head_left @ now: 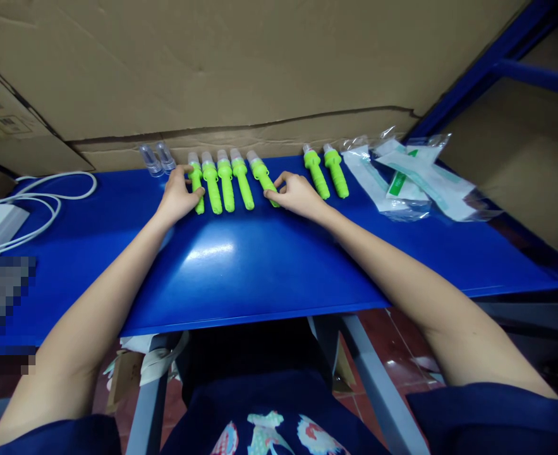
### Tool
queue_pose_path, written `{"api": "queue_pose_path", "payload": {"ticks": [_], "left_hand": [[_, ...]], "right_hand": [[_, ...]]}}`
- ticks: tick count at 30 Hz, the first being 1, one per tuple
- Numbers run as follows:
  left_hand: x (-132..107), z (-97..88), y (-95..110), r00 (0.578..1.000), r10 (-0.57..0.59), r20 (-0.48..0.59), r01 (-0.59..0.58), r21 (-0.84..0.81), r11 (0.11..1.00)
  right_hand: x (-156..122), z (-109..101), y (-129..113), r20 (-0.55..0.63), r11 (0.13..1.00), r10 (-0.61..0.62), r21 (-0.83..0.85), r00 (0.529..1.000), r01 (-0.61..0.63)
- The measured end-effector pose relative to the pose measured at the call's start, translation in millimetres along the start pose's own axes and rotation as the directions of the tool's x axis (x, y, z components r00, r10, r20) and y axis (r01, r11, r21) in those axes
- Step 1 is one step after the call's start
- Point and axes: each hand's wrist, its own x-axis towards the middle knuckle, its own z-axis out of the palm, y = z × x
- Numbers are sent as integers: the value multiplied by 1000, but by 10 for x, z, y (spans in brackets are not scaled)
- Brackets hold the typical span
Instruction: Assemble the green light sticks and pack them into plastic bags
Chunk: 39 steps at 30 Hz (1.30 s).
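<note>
Several lime-green ribbed sticks with clear caps lie side by side on the blue table; their exact kind I cannot tell. My left hand [180, 194] has its thumb and fingers around the leftmost green stick [196, 183]. The rightmost green stick of this row [261, 173] lies tilted, its lower end pinched in my right hand [297, 194]. Between my hands are more such sticks, one of them a middle green stick [225, 183]. Apart to the right of my right hand lie two others, a near green stick [316, 174] and a far green stick [336, 173].
Two clear plastic caps [158, 159] stand behind my left hand. At right lie clear bags with white and green printed contents [414, 177]. A white cable [54, 197] loops beside a white box [4, 227] at left. Cardboard [241, 69] walls the back of the blue table [269, 272].
</note>
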Motion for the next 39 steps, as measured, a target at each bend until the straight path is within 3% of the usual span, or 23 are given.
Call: {"api": "queue_pose_path", "payload": {"ticks": [4, 11, 18, 21, 24, 29, 34, 39], "left_hand": [[-14, -2, 41, 999, 5, 35, -4, -30, 1000], [-33, 3, 79, 1000, -1, 22, 2, -71, 997], [-75, -19, 131, 999, 43, -1, -43, -46, 998], [-85, -26, 154, 998, 67, 1, -67, -31, 997], [-68, -51, 142, 995, 100, -20, -101, -3, 995], [-11, -257, -1, 976, 133, -174, -114, 116, 987], [21, -533, -182, 966, 66, -251, -6, 234, 972], [53, -616, -292, 948, -9, -319, 78, 202, 976]], "right_hand": [[39, 62, -25, 6, 999, -18, -48, 1000, 18], [13, 60, -119, 79, 987, -81, -136, 994, 91], [19, 63, -92, 68, 981, -89, -170, 994, 99], [37, -20, -54, 15, 978, -95, -186, 995, 96], [75, -183, 54, -110, 975, -75, -216, 991, 49], [157, -441, 324, -321, 939, -16, -330, 947, -96], [167, -535, 428, -308, 903, 73, -383, 949, -194], [180, -529, 484, -273, 895, 77, -405, 959, -187]]}}
